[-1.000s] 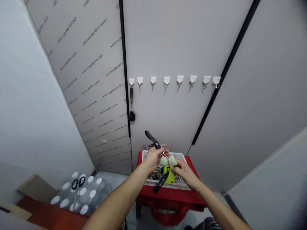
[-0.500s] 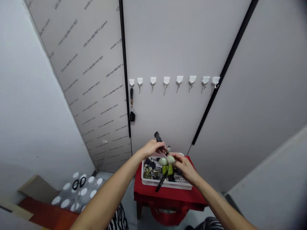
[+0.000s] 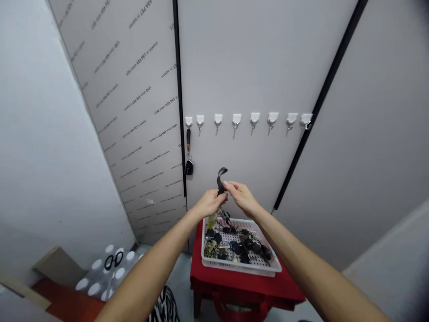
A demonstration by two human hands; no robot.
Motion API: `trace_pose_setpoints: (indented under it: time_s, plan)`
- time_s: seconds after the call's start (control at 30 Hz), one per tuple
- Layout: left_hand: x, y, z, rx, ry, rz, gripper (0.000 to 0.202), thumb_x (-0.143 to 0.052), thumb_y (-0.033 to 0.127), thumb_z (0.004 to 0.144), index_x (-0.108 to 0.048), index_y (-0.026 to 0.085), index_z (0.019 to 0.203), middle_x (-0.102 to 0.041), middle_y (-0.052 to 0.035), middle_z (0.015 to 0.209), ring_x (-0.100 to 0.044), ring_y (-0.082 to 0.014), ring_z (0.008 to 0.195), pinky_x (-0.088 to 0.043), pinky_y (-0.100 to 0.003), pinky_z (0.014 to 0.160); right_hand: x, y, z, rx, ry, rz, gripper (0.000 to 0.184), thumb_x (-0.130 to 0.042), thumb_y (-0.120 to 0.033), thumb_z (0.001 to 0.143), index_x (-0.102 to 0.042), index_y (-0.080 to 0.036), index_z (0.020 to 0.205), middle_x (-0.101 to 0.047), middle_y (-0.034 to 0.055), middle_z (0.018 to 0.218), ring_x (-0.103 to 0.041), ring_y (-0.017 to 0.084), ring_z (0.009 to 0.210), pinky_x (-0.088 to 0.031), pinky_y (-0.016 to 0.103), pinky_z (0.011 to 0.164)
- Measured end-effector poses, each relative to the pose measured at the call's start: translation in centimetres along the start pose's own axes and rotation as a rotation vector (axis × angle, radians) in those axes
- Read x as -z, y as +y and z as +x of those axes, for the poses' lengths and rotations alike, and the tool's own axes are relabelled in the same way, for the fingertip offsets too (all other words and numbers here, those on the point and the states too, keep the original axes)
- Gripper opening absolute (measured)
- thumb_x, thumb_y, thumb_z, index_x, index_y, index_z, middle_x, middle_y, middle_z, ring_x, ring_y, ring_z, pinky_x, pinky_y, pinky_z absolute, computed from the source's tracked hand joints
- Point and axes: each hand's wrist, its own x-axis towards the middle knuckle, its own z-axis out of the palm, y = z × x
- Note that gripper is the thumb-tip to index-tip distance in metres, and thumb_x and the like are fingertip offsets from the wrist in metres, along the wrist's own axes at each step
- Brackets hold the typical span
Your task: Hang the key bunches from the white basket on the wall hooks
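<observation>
My left hand (image 3: pixel 209 203) is closed around a keychain just above the basket's far left corner. The keychain's black strap (image 3: pixel 220 176) sticks up in a curved loop above my fingers. Its yellow-green pendant (image 3: pixel 212 220) and some small dark pieces dangle below. With thumb and fingertips, my right hand (image 3: pixel 243 197) pinches the side of the strap. Beneath both hands is a white plastic basket (image 3: pixel 241 267) holding several keys, key fobs and black pieces (image 3: pixel 236 247). Brass-coloured keys (image 3: pixel 210 248) lie at its left end.
A row of white hooks (image 3: pixel 237 120) is fixed to the pale panel. From the leftmost hook hangs a black car key (image 3: pixel 189 167). The basket rests on a red-covered stool (image 3: pixel 248 286). Scissors (image 3: pixel 114 260) lie on white-capped bottles (image 3: pixel 94 288) at lower left.
Both hands have risen slightly, with the keychain lifted off the basket. My right hand has moved from the green pendants up to the strap. More of the basket's contents shows.
</observation>
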Motion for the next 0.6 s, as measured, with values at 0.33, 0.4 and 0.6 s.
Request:
trace_pose_setpoints:
  time_s: [0.33,0.4,0.6]
  plan:
    - [2.4,-0.3,1.5,0.097,0.356,-0.750,0.027,-0.036,0.038,0.065,-0.044,0.013,0.063,-0.044,0.0013,0.055,-0.040,-0.0060,0.050,-0.028,-0.018,0.045,-3.4,-4.0,6.0,0.129,-0.056,-0.196,0.041,-0.042,-0.036,0.063,-0.047,-0.011,0.095,-0.045,-0.0049,0.040,-0.039,0.007,0.031,-0.031,0.020,0.034]
    - [3.3,-0.5,2.4,0.064,0.458,-0.894,0.027,-0.039,0.039,0.064,-0.046,0.013,0.065,-0.045,0.0011,0.057,-0.041,-0.0057,0.052,-0.027,-0.017,0.045,-3.8,-5.1,7.5,0.192,-0.009,-0.204,0.046,-0.047,-0.034,0.060,-0.041,-0.013,0.101,-0.045,-0.0060,0.043,-0.041,0.007,0.033,-0.034,0.020,0.038]
    - [6.6,-0.2,6.5,0.077,0.629,-1.077,0.023,-0.048,0.035,0.060,-0.043,0.013,0.055,-0.040,0.0049,0.048,-0.035,-0.0031,0.043,-0.024,-0.017,0.043,-5.4,-7.5,12.4,0.311,0.262,-0.304,0.035,-0.053,-0.033,0.052,-0.050,-0.012,0.080,-0.055,0.0006,0.058,-0.048,0.009,0.051,-0.038,0.023,0.052]
